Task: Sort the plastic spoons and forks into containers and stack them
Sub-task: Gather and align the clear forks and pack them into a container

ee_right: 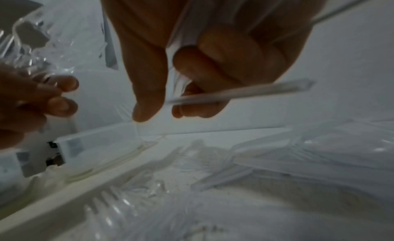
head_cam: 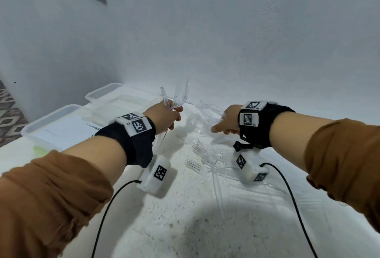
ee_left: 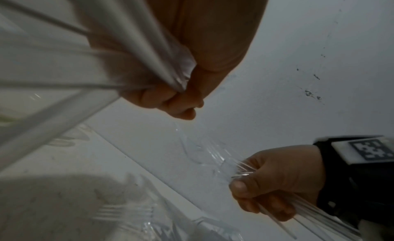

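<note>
At far left, two translucent containers (head_cam: 61, 121) sit side by side on the white surface (head_cam: 185, 206) against the wall, the nearer one (head_cam: 49, 126) seeming to hold a few pieces already and the farther one (head_cam: 107, 94) behind it, its contents not clear. Next, the left hand (head_cam: 164, 116) is raised above the surface, its fingers (ee_left: 170, 101) curled tight round a bundle of clear cutlery (head_cam: 176, 97) held by the handles, fork tines and what looks like a spoon bowl fanning upward. In the centre, a loose heap of unsorted clear forks and spoons (head_cam: 203, 154) lies spread on the surface between the two wrists. To the right, the right hand (head_cam: 228, 121) reaches into the far part of the heap; its fingers (ee_right: 213, 62) are closed round several clear handles (ee_right: 238, 93), the thumb pointing down beside them. Judged from this, sorting is under way and stacking has not begun. Risks: both bundles are smooth, thin and splayed, so a slackened hold could let pieces slide out and fall back into the heap; transparent forks and spoons are hard to tell apart, so a stray piece may land in the wrong container; the trailing black wrist cables (head_cam: 115, 206) could sweep loose cutlery off the surface. Writing: the wrist units (head_cam: 135, 124) carry black-and-white square code markers with small characters beside them, too small to read; no brand shows.
</note>
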